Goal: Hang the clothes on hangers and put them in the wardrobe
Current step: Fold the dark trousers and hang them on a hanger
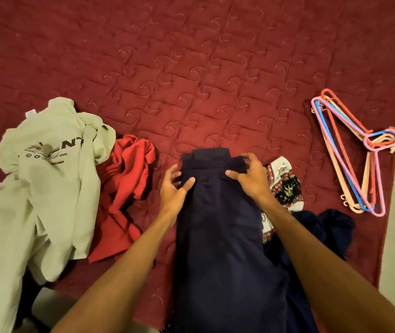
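1. The bed [215,68] is covered with a dark red quilted spread stitched in squares with curled motifs.
2. At the left lies a cream shirt [52,164] with dark print, crumpled, its lower part hanging over the near edge.
3. Just beside it, touching, is a bunched red garment [124,188].
4. In the middle a navy garment [220,224] lies flat and runs off the near edge.
5. A patterned cloth [285,186] in white, black and red shows from under its right side.
6. Nearer the edge lies another dark garment [336,227].
7. Well apart at the right is a bundle of plastic hangers [379,140]: pink, red, blue and peach.
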